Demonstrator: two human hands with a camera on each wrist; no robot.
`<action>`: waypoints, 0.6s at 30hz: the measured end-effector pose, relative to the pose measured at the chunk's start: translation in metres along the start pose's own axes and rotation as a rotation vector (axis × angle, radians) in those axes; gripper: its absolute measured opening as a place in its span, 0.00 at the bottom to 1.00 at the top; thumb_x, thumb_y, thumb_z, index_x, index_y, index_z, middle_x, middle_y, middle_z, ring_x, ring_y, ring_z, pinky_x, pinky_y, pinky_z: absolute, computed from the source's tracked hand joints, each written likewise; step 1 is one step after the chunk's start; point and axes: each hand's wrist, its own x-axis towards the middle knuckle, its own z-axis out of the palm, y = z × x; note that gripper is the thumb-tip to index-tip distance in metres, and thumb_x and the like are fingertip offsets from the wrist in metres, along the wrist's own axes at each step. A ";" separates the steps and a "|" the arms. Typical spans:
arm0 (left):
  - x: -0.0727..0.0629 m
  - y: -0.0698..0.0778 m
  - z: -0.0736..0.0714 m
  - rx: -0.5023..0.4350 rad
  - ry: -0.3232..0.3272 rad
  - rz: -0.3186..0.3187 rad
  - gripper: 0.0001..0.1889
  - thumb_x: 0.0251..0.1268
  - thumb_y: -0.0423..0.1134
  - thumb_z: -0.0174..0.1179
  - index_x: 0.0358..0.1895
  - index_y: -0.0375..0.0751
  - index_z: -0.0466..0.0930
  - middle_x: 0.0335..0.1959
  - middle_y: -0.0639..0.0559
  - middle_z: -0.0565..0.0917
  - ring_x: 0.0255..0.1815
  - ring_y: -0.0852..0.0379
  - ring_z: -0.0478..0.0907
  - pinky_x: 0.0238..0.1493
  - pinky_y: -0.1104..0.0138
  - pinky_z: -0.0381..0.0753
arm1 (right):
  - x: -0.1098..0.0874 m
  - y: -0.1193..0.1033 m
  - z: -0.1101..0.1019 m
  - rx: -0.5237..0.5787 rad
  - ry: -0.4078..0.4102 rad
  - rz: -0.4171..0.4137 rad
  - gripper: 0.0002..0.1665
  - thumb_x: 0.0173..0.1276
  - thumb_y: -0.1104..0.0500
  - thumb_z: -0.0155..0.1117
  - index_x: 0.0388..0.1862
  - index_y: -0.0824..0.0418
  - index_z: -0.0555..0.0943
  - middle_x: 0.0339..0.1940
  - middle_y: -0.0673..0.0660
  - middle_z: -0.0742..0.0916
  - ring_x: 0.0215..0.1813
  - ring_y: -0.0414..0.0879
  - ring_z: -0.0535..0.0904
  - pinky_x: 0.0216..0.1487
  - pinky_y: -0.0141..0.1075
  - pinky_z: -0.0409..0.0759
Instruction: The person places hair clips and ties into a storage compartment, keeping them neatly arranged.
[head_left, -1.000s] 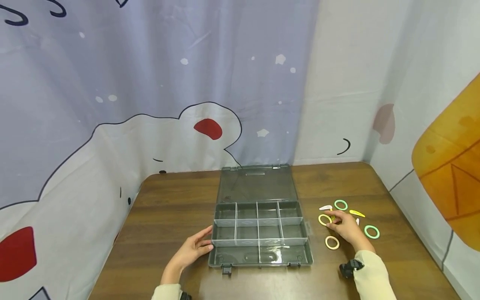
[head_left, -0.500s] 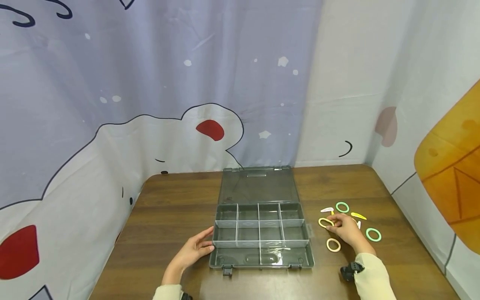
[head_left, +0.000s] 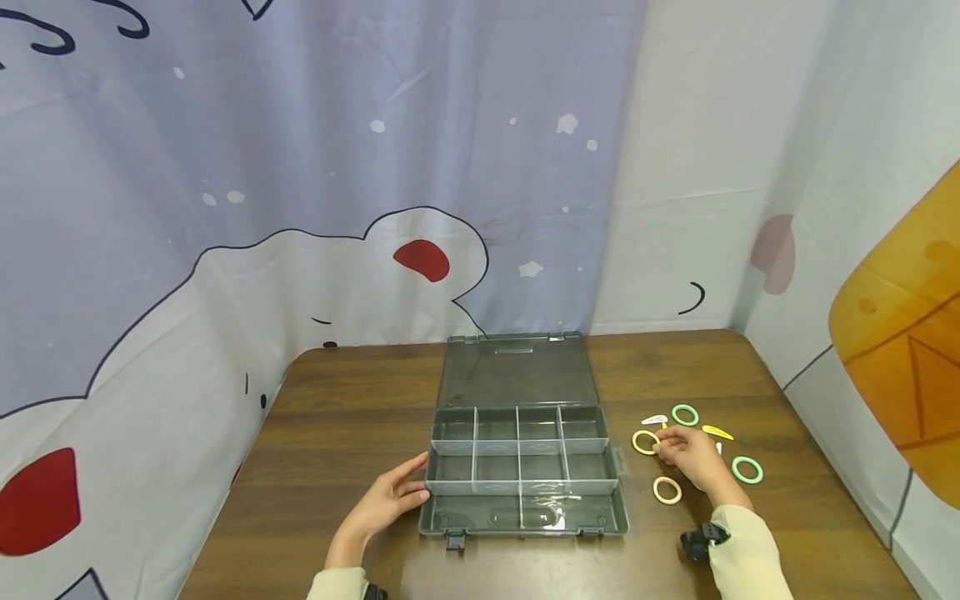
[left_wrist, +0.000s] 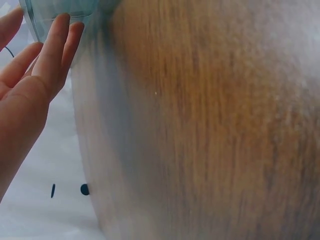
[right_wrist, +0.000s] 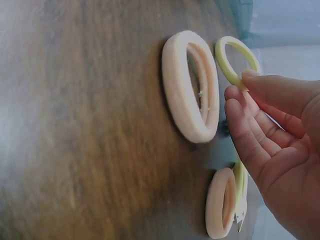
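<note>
A grey see-through compartment box [head_left: 480,518] lies with its lid [head_left: 517,371] folded back. At its left wall my left hand [head_left: 382,500] touches the side with fairly straight fingers; the left wrist view shows those fingers [left_wrist: 52,55] against the box corner. To the right of the box, my right hand [head_left: 693,460] pinches a yellow hair tie [head_left: 635,443] between thumb and fingertips. The same yellow hair tie [right_wrist: 222,62] appears tilted up in the right wrist view. A cream hair tie [right_wrist: 175,90] lies just in front of that hand, and another cream hair tie [right_wrist: 215,205] lies below it.
Around the right hand lie a far green hair tie [head_left: 675,413], a near green hair tie [head_left: 735,468], a yellow hair clip [head_left: 717,432] and a white hair clip [head_left: 654,420]. A printed curtain [head_left: 337,292] borders the wooden table [head_left: 330,417] behind and at the sides.
The right hand has taken the yellow hair tie in a pinch and shifted it slightly left. The left hand keeps its place at the box.
</note>
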 end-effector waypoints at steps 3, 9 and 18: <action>0.000 0.000 0.001 -0.001 0.007 -0.003 0.36 0.66 0.31 0.59 0.74 0.32 0.53 0.71 0.28 0.57 0.64 0.34 0.68 0.60 0.60 0.74 | 0.001 -0.002 0.001 0.049 0.004 0.009 0.09 0.62 0.74 0.61 0.41 0.81 0.77 0.30 0.63 0.85 0.30 0.43 0.82 0.31 0.32 0.82; -0.003 0.002 0.003 -0.005 0.013 0.002 0.36 0.66 0.32 0.59 0.74 0.32 0.53 0.71 0.27 0.57 0.65 0.33 0.66 0.60 0.62 0.74 | 0.003 -0.010 0.001 0.140 0.019 0.015 0.13 0.64 0.73 0.61 0.43 0.84 0.75 0.34 0.68 0.85 0.31 0.42 0.83 0.35 0.33 0.84; -0.003 0.001 0.006 -0.028 0.017 -0.003 0.36 0.67 0.33 0.59 0.74 0.32 0.52 0.72 0.28 0.56 0.66 0.33 0.65 0.62 0.60 0.72 | 0.017 -0.035 -0.002 0.219 0.053 0.000 0.20 0.67 0.66 0.64 0.50 0.83 0.74 0.36 0.67 0.86 0.36 0.51 0.87 0.40 0.39 0.84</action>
